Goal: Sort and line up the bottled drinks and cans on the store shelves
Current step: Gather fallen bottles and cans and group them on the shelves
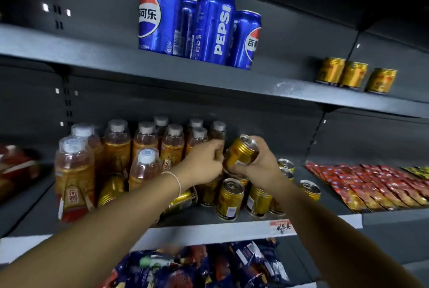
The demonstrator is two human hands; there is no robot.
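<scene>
On the middle shelf (209, 232), my right hand (260, 167) grips a tilted gold can (241, 150) lifted above several other gold cans (229, 199). My left hand (204, 162) is beside it, fingers curled round something gold at the can's left edge; what it holds is mostly hidden. Several orange bottled drinks (116, 148) with white caps stand to the left. A gold can (181, 199) lies on its side under my left wrist. On the upper shelf stand several blue Pepsi cans (209, 25) and three gold cans (352, 75).
Red snack packets (371, 185) fill the right of the middle shelf. Bagged snacks (197, 266) lie on the shelf below. Red packages (16, 167) sit at far left. The upper shelf (92, 55) runs dark grey between the can groups.
</scene>
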